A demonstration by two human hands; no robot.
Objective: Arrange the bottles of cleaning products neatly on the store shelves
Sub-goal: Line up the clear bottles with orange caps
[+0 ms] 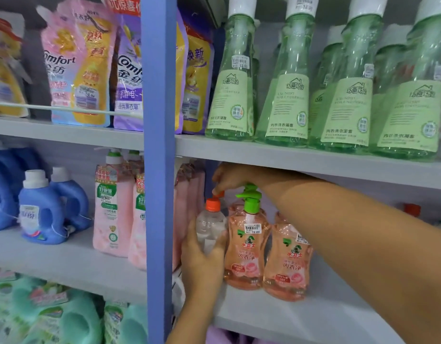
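On the middle shelf [289,314], my left hand [202,261] grips a clear bottle with an orange cap [210,224], upright at the left end of the row. Right beside it stands a peach pump bottle with a green pump [245,247], and a second peach bottle [287,264] stands to its right. My right hand [233,178] reaches in from the right under the upper shelf. Its fingertips pinch something orange just behind the clear bottle's cap; what it is stays hidden.
A blue upright post [160,170] splits the shelving. The upper shelf holds tall green bottles [286,95] and Comfort refill pouches [80,70]. Left of the post are blue jugs [43,209] and pink pump bottles [112,207]. Teal jugs [65,316] fill the shelf below.
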